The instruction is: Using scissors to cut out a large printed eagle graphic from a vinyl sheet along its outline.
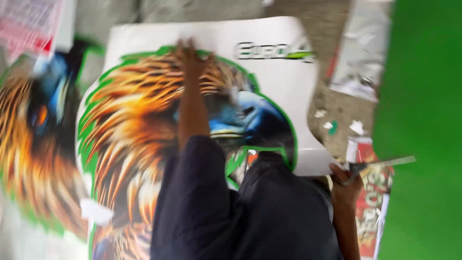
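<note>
View: looking down from the person's head; the picture is blurred by motion.
Left hand (192,58): stretched forward, fingers spread flat and pressed on the print (144,120), near its upper middle. It grips nothing.
Left sleeve (192,202): dark, covering the arm from the elbow down to the lower edge of the picture.
Right hand (345,183): low at the right, just beside the print's white right edge, closed around the handle of scissors (380,163).
Scissors: blades together, pointing right over the green sheet (423,144).
Print: a large white sheet showing an eagle's head with orange and brown feathers, a blue beak and a green outline. It lies flat on the floor (337,110), filling the middle of the view.
Second print (33,144): the same eagle picture, at the far left, partly out of view.
Scraps (356,127): small white and green paper bits on the grey floor, between the print and the green sheet.
Red paper (373,212): a printed strip under the right hand.
</note>
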